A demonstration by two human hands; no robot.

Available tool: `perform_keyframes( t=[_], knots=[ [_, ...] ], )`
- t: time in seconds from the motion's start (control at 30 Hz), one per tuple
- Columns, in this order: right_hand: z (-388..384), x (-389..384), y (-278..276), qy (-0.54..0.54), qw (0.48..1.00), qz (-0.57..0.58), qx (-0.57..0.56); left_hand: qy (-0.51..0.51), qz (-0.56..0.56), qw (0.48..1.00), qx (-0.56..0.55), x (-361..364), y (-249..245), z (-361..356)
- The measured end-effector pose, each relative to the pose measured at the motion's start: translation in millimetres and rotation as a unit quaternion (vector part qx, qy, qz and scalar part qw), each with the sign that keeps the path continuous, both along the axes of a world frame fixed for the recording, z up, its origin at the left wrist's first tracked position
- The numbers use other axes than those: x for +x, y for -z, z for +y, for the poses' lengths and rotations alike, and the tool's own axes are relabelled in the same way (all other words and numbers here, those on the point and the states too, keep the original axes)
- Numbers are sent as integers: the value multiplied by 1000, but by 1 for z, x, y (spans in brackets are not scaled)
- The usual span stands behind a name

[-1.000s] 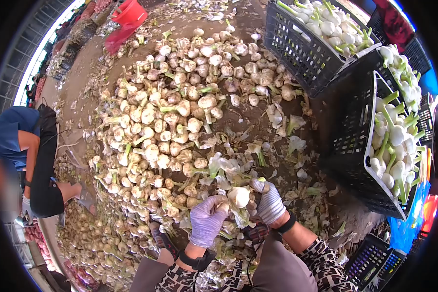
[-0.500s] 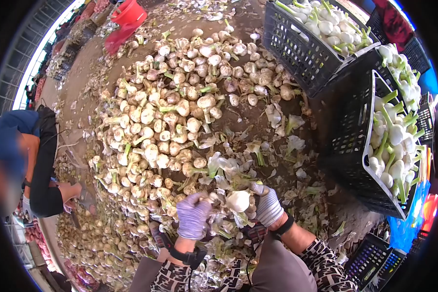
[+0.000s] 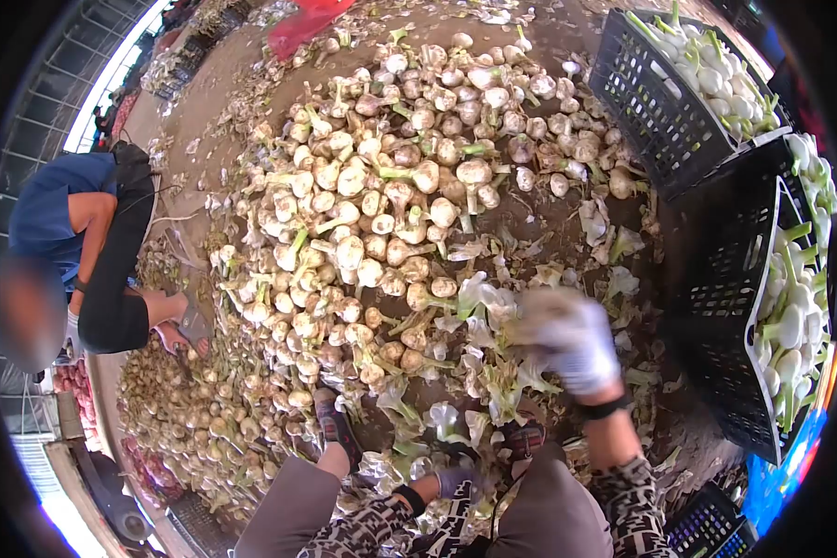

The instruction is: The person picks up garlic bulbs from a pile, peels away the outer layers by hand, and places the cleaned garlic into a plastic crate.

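Note:
A broad pile of untrimmed garlic bulbs lies on the dirt floor, with loose peeled skins nearer to me. My right hand, in a pale glove, is raised over the skins at the right of the pile; motion smears its fingers, and I cannot make out whether it holds anything. Low between my knees is my left hand, also gloved, close to the skins on the floor. Its fingers are mostly hidden.
Black crates of cleaned white garlic stand at the right, one at the back and one nearer. Another crate is at the lower right. A person sits at the left. Red plastic lies at the top.
The view has shifted, so the pile appears farther right. My right hand has risen away from my left hand, which has dropped lower. The white bulb between them is no longer visible.

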State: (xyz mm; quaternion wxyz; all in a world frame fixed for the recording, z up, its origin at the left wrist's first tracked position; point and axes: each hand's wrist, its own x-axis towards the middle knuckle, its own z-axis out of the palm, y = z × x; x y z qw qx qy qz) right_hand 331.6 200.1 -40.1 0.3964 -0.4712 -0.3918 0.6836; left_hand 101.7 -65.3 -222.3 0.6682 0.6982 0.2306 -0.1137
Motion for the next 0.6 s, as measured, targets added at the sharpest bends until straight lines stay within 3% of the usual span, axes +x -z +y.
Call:
perform_keyframes(
  t=[0.03,0.07,0.1,0.13,0.17,0.2,0.23,0.27,0.33,0.37,0.4,0.43,0.5,0.53,0.6],
  knots=[
    [-6,-41,38,-42,999,11,-4,79,39,996,-18,1,-17,-4],
    [-13,-78,90,-141,963,-167,160,20,-24,999,-37,-1,-16,-15],
    [-12,-104,101,-298,861,-369,181,19,-24,999,-37,-5,-31,-2],
    [-23,-123,105,-324,797,-468,203,-3,18,997,-69,-7,-66,28],
    [-35,-138,122,-326,804,-466,174,-24,60,993,-101,-8,-96,59],
    [-43,-149,143,-343,769,-500,201,46,136,988,-52,-9,-112,88],
    [-47,-156,155,-357,732,-534,228,0,109,994,32,-34,-94,84],
    [-43,-155,151,-356,731,-536,227,-51,162,985,20,-43,-104,104],
    [-30,-145,140,-385,722,-525,234,-295,242,917,120,-57,-126,133],
    [-28,-138,134,-386,720,-528,231,-386,268,857,212,-63,-130,143],
    [-25,-130,128,-366,776,-476,193,-433,250,792,350,-68,-123,146],
    [-22,-120,122,-341,826,-421,154,-449,234,803,316,-72,-129,154],
    [-22,-101,115,-341,818,-414,209,-481,151,793,343,-61,-130,167],
    [-22,-92,113,-329,884,-294,154,-482,149,793,341,-57,-126,166],
    [-24,-78,105,-261,955,-106,90,-541,67,833,92,-50,-119,164]
  ],
)
